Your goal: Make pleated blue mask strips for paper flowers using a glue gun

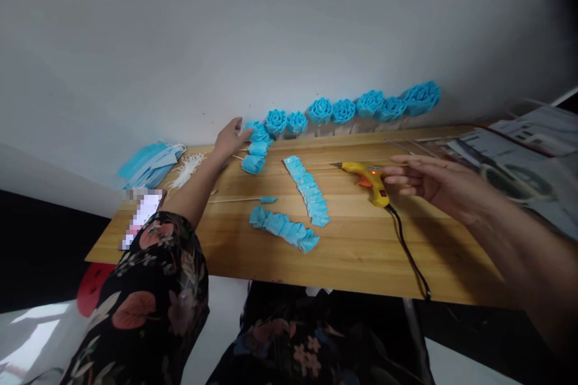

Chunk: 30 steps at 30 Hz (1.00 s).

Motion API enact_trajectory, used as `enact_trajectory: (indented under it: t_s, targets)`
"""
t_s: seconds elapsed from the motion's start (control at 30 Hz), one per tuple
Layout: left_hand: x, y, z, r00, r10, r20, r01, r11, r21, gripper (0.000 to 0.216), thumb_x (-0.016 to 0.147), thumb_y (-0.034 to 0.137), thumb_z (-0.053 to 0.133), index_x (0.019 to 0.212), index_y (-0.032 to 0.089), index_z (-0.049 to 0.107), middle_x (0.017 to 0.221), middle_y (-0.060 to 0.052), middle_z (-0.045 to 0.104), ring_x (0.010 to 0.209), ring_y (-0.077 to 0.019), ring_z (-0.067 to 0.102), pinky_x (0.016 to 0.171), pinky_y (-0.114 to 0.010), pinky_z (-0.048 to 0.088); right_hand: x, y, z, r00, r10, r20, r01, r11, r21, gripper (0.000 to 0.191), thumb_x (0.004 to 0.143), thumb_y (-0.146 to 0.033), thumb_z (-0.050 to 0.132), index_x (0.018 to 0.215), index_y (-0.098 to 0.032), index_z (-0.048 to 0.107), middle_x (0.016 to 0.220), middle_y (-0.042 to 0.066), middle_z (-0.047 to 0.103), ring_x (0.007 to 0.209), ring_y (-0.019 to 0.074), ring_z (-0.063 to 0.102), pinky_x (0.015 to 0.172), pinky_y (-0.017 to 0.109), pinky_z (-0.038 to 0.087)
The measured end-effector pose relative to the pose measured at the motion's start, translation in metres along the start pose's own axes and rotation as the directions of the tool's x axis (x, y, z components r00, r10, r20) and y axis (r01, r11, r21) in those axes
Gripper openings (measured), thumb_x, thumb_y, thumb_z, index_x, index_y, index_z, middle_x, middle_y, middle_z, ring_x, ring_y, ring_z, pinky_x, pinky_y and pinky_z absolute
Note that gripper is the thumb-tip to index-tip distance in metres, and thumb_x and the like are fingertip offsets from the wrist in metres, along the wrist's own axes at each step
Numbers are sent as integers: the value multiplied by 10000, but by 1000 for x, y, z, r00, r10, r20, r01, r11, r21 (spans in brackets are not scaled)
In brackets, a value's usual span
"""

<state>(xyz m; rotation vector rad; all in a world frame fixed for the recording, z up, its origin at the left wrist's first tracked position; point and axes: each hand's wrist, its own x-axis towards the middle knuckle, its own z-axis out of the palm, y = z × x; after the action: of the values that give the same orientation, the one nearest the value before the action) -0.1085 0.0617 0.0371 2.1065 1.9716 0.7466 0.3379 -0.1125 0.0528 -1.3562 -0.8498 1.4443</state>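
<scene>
My left hand (pixel 231 139) is at the back edge of the table, fingers apart, with a fingertip at a blue rose-like flower (pixel 256 130); whether they touch I cannot tell. Two more blue rolled pieces (pixel 253 163) lie just below it. My right hand (pixel 436 186) hovers with outstretched fingers beside a yellow glue gun (pixel 371 179), whose small light glows orange. Between my hands lie two pleated blue strips, one slanting (pixel 307 191) and one nearer me (pixel 284 228). A white stick with a blue tip (pixel 267 200) rests left of them.
Several finished blue flowers (pixel 343 111) line the wall. Blue face masks (pixel 153 163), white cords (pixel 188 168) and a phone (pixel 141 216) sit at the left. Scissors (pixel 508 183) and papers are at the right. The glue gun's black cord (pixel 406 248) runs over the front edge.
</scene>
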Motion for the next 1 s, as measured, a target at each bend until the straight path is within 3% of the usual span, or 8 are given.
enact_trajectory:
  t_s: [0.17, 0.57, 0.73, 1.0]
  targets:
    - [8, 11, 12, 998, -67, 0, 67, 998, -21, 697, 800, 486, 656, 1399, 151, 536, 1306, -143, 682, 1172, -285, 650, 1025, -405, 486, 1, 7, -18, 1000, 15, -17, -15, 1000, 15, 270, 936, -103, 508, 953, -197, 761, 960, 105, 816, 759, 182, 791, 543, 207, 623]
    - [1, 36, 7, 999, 8, -50, -3, 997, 83, 482, 802, 364, 653, 1236, 156, 639, 1147, -111, 707, 1043, -256, 642, 965, -386, 492, 1, 11, -23, 997, 37, -66, -36, 999, 24, 324, 958, -91, 469, 936, -203, 772, 935, 87, 818, 748, 165, 785, 540, 202, 615]
    - [0, 36, 7, 993, 84, -88, -71, 988, 141, 454, 804, 342, 630, 1213, 148, 656, 1158, -132, 699, 1075, -276, 626, 981, -400, 480, 0, 12, -25, 998, 26, -57, -25, 1000, 14, 293, 959, -123, 494, 932, -209, 773, 960, 89, 818, 766, 167, 783, 548, 200, 613]
    - [-1, 25, 7, 999, 32, -37, -30, 998, 56, 464, 812, 352, 613, 1238, 174, 659, 1145, -92, 736, 1030, -243, 653, 960, -365, 503, -5, 10, -24, 994, 46, -94, -44, 999, 23, 320, 968, -110, 473, 905, -211, 770, 908, 76, 815, 741, 158, 776, 533, 198, 608]
